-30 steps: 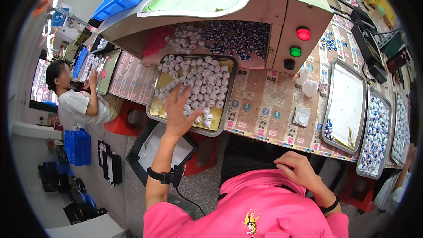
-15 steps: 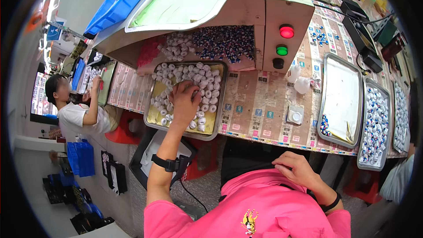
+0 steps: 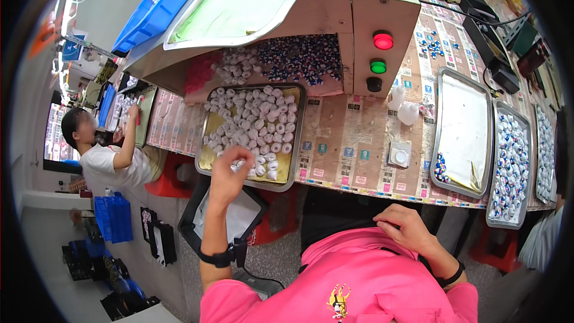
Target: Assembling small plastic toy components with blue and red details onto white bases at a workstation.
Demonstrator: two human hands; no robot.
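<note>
My left hand (image 3: 228,170) hovers over the near edge of a metal tray (image 3: 301,137), its fingers curved and a gap between thumb and forefinger. Nothing shows in its grasp. Many small white rounded pieces (image 3: 254,125), some with a hole, lie loosely across the tray's yellowish lining. My right hand (image 3: 406,227) rests in front of my waist, by the pink shirt, its fingers loosely curled together and no object visible in them.
Behind the tray stands a metal housing (image 3: 382,9) with a red and a green light; more white and dark-blue pieces lie under it. A blue bin (image 3: 161,6) sits on top. To the right are a white-lined tray (image 3: 463,131) and a tray of blue-and-white pieces (image 3: 508,167).
My left hand has drawn back from among the white pieces in the middle of the tray to its near edge. The right hand has stayed about where it was.
</note>
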